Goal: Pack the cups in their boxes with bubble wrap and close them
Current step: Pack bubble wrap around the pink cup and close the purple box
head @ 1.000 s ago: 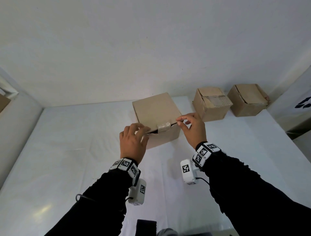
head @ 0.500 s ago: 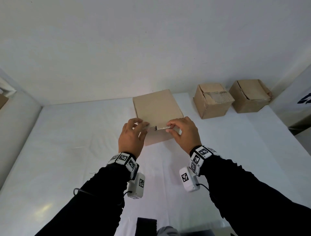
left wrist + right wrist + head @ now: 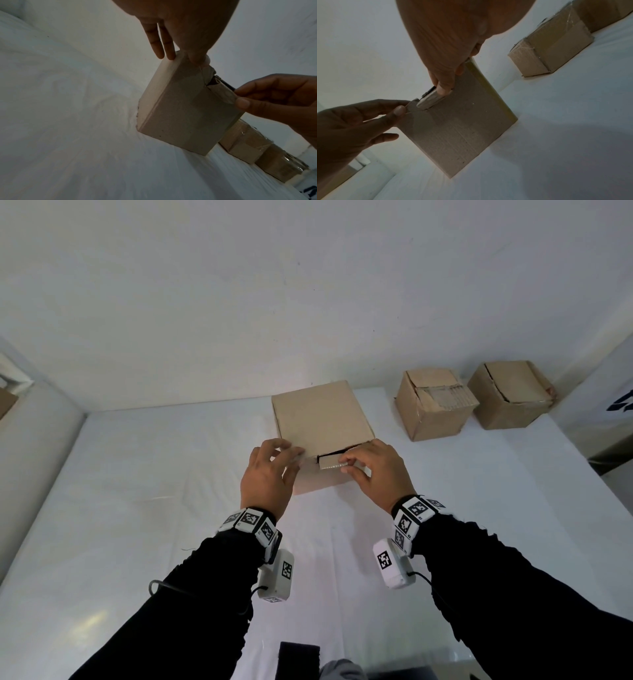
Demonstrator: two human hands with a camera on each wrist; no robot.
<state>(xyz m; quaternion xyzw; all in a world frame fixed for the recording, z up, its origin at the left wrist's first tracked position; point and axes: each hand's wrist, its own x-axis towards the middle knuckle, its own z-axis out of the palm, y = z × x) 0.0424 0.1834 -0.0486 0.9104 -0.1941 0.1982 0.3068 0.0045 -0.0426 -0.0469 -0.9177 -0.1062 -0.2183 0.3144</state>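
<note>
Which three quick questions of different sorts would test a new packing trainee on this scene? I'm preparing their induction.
1. True or false: the lid of the near box is fully tucked shut.
2. How many cardboard boxes stand on the white table?
3. The right hand is at: A) the tuck flap B) a cup C) a far box.

Key: 1. False, a gap shows at the front edge. 2. Three. 3. A.
</note>
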